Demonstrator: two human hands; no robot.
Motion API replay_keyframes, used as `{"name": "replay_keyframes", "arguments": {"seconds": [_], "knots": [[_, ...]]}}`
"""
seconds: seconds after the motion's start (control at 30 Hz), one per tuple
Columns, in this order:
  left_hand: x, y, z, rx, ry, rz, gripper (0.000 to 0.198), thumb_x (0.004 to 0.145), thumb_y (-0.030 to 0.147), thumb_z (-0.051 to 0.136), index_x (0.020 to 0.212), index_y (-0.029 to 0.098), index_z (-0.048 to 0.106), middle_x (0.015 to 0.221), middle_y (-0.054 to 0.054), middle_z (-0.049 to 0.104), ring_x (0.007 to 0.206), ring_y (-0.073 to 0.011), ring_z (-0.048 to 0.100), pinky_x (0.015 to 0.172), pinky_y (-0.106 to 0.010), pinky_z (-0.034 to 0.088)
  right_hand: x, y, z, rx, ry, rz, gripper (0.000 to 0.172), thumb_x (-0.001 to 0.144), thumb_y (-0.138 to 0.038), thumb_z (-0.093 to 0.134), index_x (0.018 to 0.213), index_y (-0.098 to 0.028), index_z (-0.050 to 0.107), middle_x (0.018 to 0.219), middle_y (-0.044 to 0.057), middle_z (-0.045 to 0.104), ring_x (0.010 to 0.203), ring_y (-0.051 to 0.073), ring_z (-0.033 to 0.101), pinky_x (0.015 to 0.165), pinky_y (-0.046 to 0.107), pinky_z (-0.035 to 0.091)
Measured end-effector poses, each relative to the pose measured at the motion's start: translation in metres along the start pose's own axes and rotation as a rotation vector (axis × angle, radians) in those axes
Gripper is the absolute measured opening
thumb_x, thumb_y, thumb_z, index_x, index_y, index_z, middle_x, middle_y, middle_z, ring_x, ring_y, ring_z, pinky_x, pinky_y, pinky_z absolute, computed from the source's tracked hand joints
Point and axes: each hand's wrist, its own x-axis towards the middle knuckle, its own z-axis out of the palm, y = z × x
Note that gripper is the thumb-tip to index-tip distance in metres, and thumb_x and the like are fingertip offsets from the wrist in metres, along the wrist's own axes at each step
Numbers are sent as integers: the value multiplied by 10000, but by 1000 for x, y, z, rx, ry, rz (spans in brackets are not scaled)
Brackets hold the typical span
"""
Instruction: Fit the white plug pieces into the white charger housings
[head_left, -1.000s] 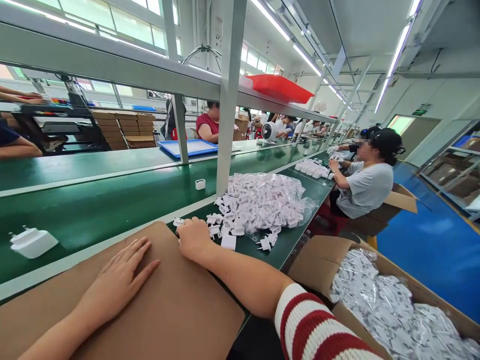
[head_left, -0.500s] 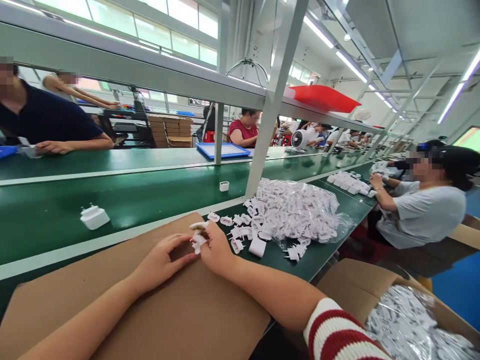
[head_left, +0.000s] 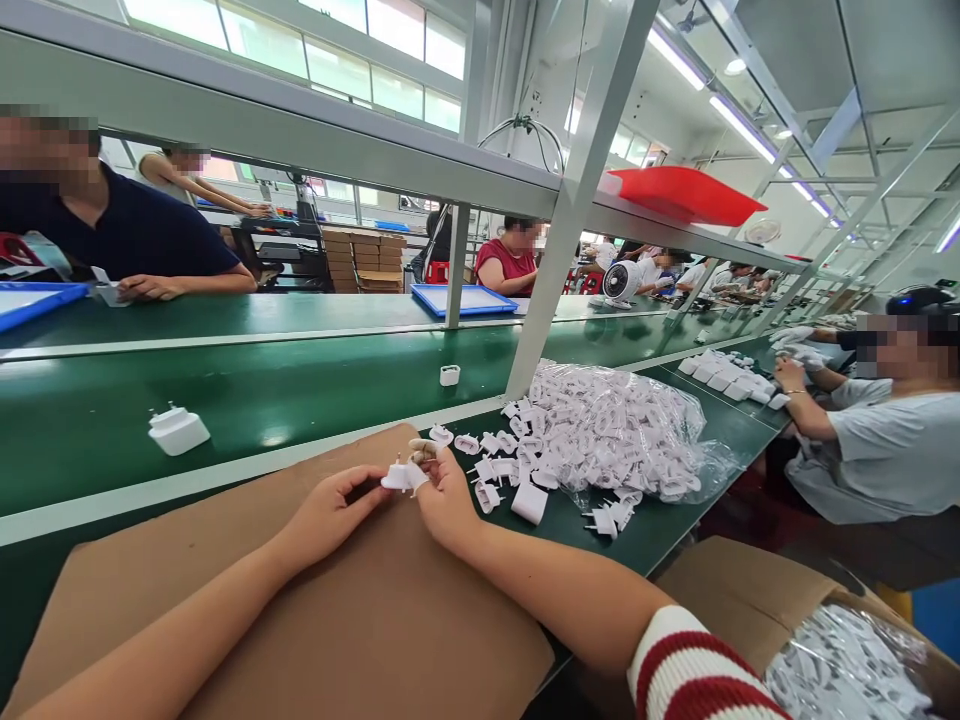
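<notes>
Above a brown cardboard sheet [head_left: 315, 620], my two hands meet at a small white plug part [head_left: 396, 478] whose pins point up. My left hand [head_left: 330, 515] pinches its left end between thumb and fingertips. My right hand [head_left: 450, 505] grips the other side, with whitish covers on the thumb and a fingertip. Just right of it lie several loose white plug parts [head_left: 487, 496] and a white charger housing [head_left: 529, 503]. Behind them, a clear plastic bag [head_left: 622, 425] spills many more such parts.
On the green belt [head_left: 270, 400] sit a white charger [head_left: 178, 430] with pins and a small white housing [head_left: 449, 375]. A metal post [head_left: 551, 270] rises beside the bag. An open carton [head_left: 750, 590] of white parts stands lower right. A co-worker [head_left: 892, 430] handles parts on the right.
The plug part has turned so its pins now show upward between my hands. My view has shifted slightly left. The charger on the belt appears a little farther left.
</notes>
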Motion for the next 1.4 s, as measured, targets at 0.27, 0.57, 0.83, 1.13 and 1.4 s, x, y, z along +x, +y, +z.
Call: {"name": "replay_keyframes", "arguments": {"seconds": [0.27, 0.57, 0.83, 1.13, 1.4], "knots": [[3, 1, -2, -1, 7, -43, 469, 912, 630, 580, 1157, 257, 722, 1183, -26, 743, 1058, -253, 687, 937, -299, 527, 4, -5, 2, 42, -27, 193, 756, 569, -383, 925, 1213, -220, 563, 988, 44, 726, 839, 184, 687, 596, 247, 495], [1, -3, -2, 35, 27, -82, 454, 894, 638, 594, 1078, 250, 740, 1069, -14, 761, 974, -234, 684, 844, -269, 511, 1, -10, 1, -7, -81, 206, 558, 543, -419, 932, 1002, -196, 705, 900, 27, 736, 767, 160, 651, 586, 245, 470], [-1, 6, -2, 35, 28, -86, 458, 895, 630, 583, 1076, 249, 762, 1027, -12, 767, 947, -239, 679, 816, -267, 508, 2, -10, 0, -71, -67, 176, 520, 569, -458, 917, 978, -190, 739, 886, 33, 743, 751, 147, 636, 633, 252, 492], [-1, 9, -2, 71, 53, -94, 411, 846, 593, 606, 968, 244, 786, 974, -15, 776, 912, -254, 690, 778, -275, 524, 2, -7, -1, -101, -84, 159, 467, 607, -460, 904, 960, -202, 740, 894, 30, 741, 788, 159, 651, 666, 264, 507], [-2, 9, -2, 91, 55, -113, 342, 831, 523, 606, 939, 253, 786, 960, 3, 772, 905, -241, 688, 764, -259, 519, -1, -13, 0, -104, -101, 169, 480, 598, -458, 911, 962, -197, 739, 888, 35, 735, 806, 172, 651, 658, 268, 514]]}}
